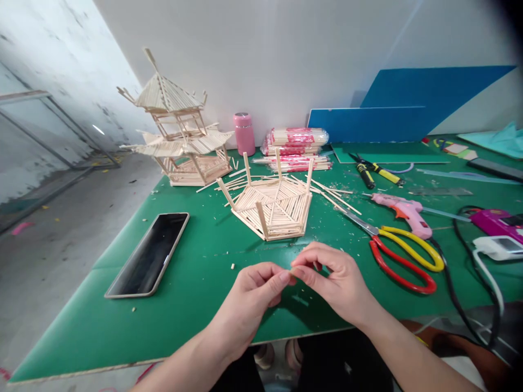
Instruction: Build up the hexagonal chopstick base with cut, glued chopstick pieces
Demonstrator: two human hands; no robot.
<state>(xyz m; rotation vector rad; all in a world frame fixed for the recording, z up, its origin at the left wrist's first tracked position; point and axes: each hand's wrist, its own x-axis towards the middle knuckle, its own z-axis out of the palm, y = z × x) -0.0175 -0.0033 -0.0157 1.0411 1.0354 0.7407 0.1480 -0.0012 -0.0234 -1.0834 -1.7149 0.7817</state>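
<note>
Both hands meet just above the table's near side, fingertips touching. My left hand (255, 291) is closed, thumb pressed against the forefinger. Opposite it, my right hand (333, 272) pinches with thumb and forefinger. Whatever sits between the fingertips is too small and hidden to name. Just beyond the hands stands a six-sided base of wooden sticks (274, 206) with several upright posts at its corners; neither hand touches it. Loose thin sticks (335, 196) lie around and behind it. A small stick offcut (232, 266) rests left of my left hand.
Scissors (373, 231) and a pink glue gun (402, 211) lie to the right, with pliers (379, 171) behind. A phone (151, 256) lies left. At the back stand a stick pagoda (175, 144), a pink bottle (244, 134) and wrapped stick bundles (296, 141).
</note>
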